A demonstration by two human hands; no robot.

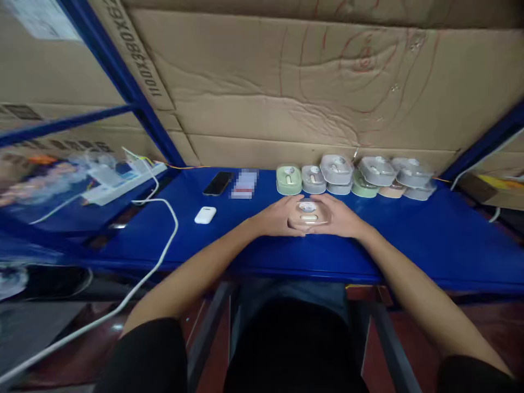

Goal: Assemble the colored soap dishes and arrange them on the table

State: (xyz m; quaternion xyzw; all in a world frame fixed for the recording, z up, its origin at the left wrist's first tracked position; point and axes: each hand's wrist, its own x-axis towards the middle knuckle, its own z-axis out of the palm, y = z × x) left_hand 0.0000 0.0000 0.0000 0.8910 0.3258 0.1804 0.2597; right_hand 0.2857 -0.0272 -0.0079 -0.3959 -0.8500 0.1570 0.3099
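Note:
Between my two hands is a small pinkish-beige box with a clear lid point(309, 212), a round sticker and a pale oblong handle or latch on top. My left hand point(278, 217) wraps its left side, and my right hand point(338, 216) wraps its right side. The box is at or just above the blue tabletop point(262, 251); I cannot tell whether it touches. Just behind my hands stand similar lidded boxes: a green one point(289, 180), a grey one point(314, 179) and a grey stack point(337, 170).
More boxes point(379, 171) stand stacked toward the right. On the left lie a black phone point(218, 183), a blurred-out card or packet point(244, 184) and a white earbud case point(205, 215). A white cable point(166, 245) hangs over the front edge. Cardboard point(245, 82) backs the table; blue posts point(118, 71) frame it.

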